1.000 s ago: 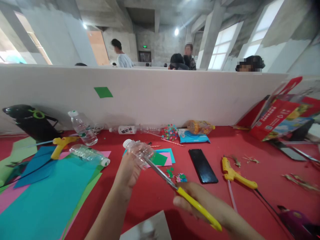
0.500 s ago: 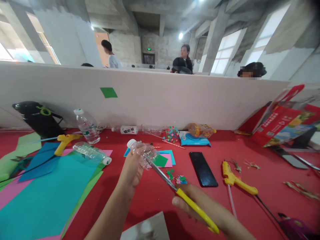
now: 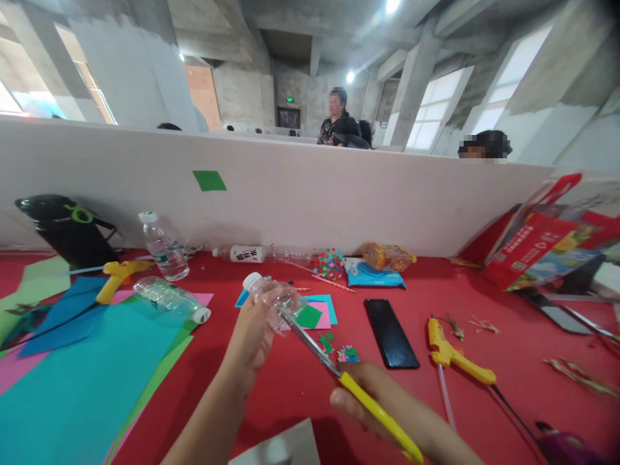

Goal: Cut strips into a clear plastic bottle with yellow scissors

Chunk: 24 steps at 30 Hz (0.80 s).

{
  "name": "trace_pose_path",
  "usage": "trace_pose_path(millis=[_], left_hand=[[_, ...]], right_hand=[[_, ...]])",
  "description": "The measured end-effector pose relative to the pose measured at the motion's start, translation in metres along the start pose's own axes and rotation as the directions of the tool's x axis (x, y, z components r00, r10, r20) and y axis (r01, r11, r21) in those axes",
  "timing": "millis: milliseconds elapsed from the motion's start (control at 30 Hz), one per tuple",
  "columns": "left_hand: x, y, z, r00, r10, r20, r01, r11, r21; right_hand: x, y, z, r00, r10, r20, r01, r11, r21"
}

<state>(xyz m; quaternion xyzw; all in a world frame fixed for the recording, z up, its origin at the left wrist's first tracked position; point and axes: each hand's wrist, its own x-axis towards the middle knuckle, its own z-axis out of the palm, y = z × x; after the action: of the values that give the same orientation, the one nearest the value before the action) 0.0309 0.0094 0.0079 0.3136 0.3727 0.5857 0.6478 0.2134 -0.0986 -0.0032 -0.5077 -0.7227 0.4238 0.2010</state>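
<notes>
My left hand (image 3: 254, 332) is wrapped round a clear plastic bottle (image 3: 272, 296) with a white cap, held on its side above the red table (image 3: 513, 336). My right hand (image 3: 382, 397) grips yellow-handled scissors (image 3: 358, 391). Their metal blades reach up and left to the bottle's lower end. Small coloured paper bits (image 3: 341, 349) lie on the table just below the blades.
Teal, blue, pink and green paper sheets (image 3: 82, 381) cover the left. Two more bottles (image 3: 165, 245), two yellow glue guns (image 3: 455, 355), a black phone (image 3: 391, 332), a wipes pack (image 3: 372, 272) and a red box (image 3: 537, 242) lie about. A white partition (image 3: 310, 187) backs the table, with people behind.
The view has shifted slightly; both hands keep their grip, with the scissors blades still at the bottle. A person behind the partition has walked left.
</notes>
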Motion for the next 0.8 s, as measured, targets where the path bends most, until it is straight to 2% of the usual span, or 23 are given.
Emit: trace_pose_path(millis=[367, 567, 733, 800], left_hand=[[0.003, -0.004, -0.003, 0.999, 0.04, 0.014, -0.041, 0.998, 0.046], [0.001, 0.001, 0.0, 0.997, 0.073, -0.026, -0.072, 0.996, 0.053], [0.007, -0.005, -0.006, 0.993, 0.113, 0.024, -0.114, 0.993, 0.043], [0.008, -0.006, -0.008, 0.989, 0.142, 0.05, -0.144, 0.989, 0.043]], right_hand=[[-0.002, 0.011, 0.007, 0.997, 0.071, -0.038, -0.07, 0.997, 0.034], [0.002, 0.008, 0.007, 0.997, 0.037, -0.072, -0.036, 0.999, 0.019], [0.001, 0.014, 0.008, 0.997, 0.016, -0.08, -0.013, 0.999, 0.037], [-0.001, 0.017, 0.009, 0.999, 0.022, -0.05, -0.019, 0.998, 0.068]])
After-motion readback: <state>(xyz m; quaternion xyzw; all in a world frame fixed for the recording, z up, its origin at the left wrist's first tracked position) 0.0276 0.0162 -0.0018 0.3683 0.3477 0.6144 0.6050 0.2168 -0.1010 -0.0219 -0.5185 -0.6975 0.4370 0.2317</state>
